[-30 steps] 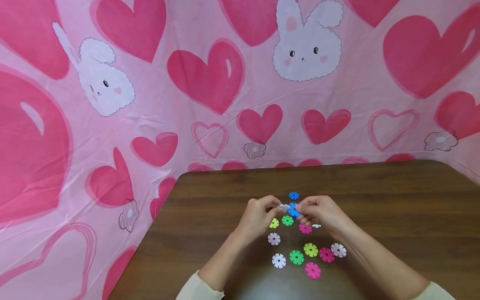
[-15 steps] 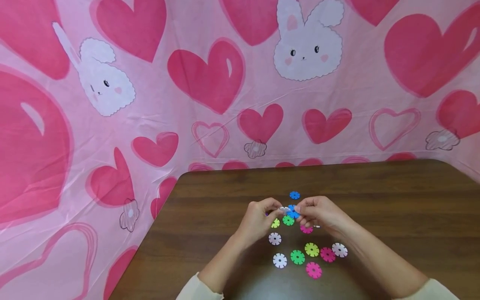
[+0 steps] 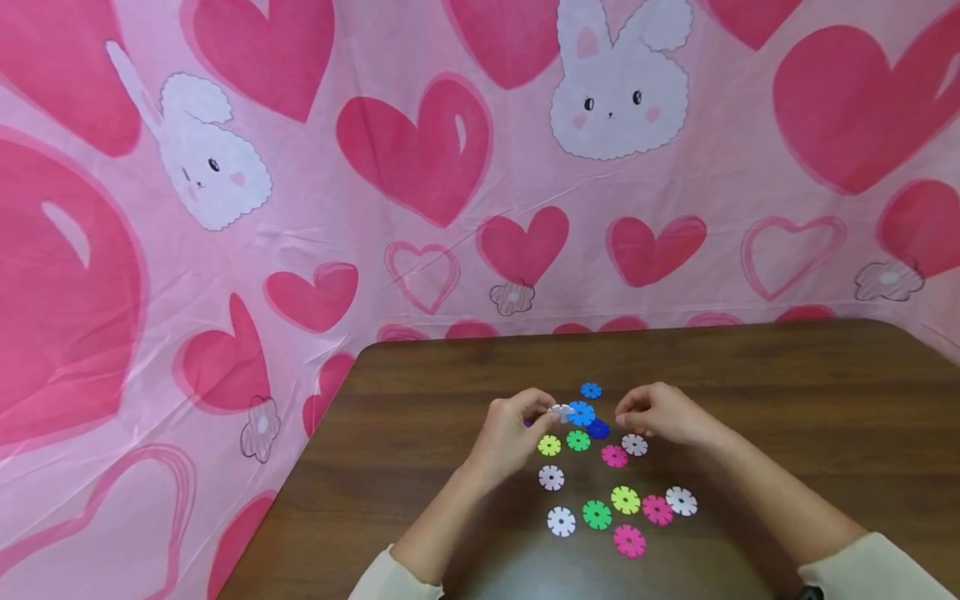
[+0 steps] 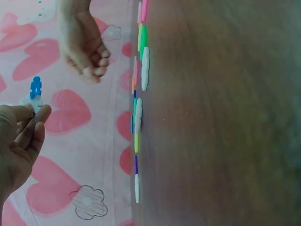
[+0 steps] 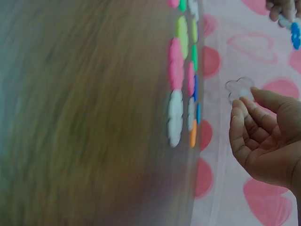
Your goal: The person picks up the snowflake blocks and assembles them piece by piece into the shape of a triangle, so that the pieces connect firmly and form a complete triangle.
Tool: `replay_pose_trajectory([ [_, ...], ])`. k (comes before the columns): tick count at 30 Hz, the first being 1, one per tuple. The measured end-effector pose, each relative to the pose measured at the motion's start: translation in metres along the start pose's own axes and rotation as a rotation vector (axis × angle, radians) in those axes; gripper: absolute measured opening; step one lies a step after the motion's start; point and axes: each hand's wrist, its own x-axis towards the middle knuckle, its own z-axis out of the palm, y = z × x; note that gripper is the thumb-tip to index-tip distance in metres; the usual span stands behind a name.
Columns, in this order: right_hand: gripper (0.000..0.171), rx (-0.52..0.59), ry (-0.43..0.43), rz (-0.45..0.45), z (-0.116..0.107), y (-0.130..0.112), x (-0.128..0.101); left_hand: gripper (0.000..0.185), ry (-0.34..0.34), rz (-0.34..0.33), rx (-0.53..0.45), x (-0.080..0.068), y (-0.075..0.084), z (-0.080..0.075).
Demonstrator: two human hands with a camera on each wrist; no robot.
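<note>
My left hand [image 3: 510, 433] pinches a white notched plastic disc [image 3: 559, 412] between thumb and fingers, above the table. A light blue notched disc [image 3: 581, 413] is joined to it at the edge; in the left wrist view this blue disc [image 4: 35, 87] stands up from the white one, edge toward the camera. To the right and apart from the pair, my right hand [image 3: 663, 414] hovers with loosely bent fingers and nothing between them. Under the hands lie a dark blue disc [image 3: 597, 429], a green disc [image 3: 578, 440] and a pink disc [image 3: 614, 456].
Several more notched discs lie flat nearer the person, among them a white disc [image 3: 561, 522] and a yellow disc [image 3: 626, 500]. Beyond the hands is another blue disc [image 3: 591, 390]. The brown wooden table [image 3: 420, 383] ends at a pink heart-patterned cloth [image 3: 420, 192].
My right hand has let go of the blue disc and drawn back to the right. The joined pair stays in my left hand, shifted slightly left. The dark blue disc beneath now shows.
</note>
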Motion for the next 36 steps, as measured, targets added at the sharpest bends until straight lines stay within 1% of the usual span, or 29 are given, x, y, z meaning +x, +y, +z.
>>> replay_pose_trajectory([
  [4, 0.014, -0.132, -0.013, 0.009, -0.003, 0.01, 0.001, 0.006, 0.007, 0.004, -0.01, 0.001, 0.001, -0.002],
  [7, 0.016, -0.213, -0.031, 0.01, -0.002, 0.017, 0.002, 0.006, 0.016, 0.005, -0.006, 0.002, 0.002, -0.003],
  [11, 0.017, -0.275, -0.068, 0.027, 0.003, 0.024, 0.003, 0.006, 0.029, -0.001, -0.008, 0.002, 0.003, -0.003],
  [18, 0.02, -0.282, -0.091, 0.059, 0.006, 0.025, 0.002, 0.006, 0.045, -0.012, -0.014, 0.003, 0.002, -0.005],
  [24, 0.024, -0.287, -0.103, 0.076, 0.007, 0.024, 0.001, 0.007, 0.041, -0.019, -0.021, 0.003, 0.002, -0.006],
  [28, 0.025, -0.3, -0.102, 0.064, 0.008, 0.024, 0.002, 0.007, 0.036, -0.036, -0.019, 0.003, 0.003, -0.006],
  [33, 0.03, -0.314, -0.11, 0.056, 0.007, 0.025, 0.002, 0.007, 0.036, -0.039, -0.02, 0.003, 0.002, -0.006],
  [36, 0.029, -0.313, -0.121, 0.041, 0.006, 0.025, 0.002, 0.006, 0.038, -0.039, -0.02, 0.004, 0.002, -0.006],
])
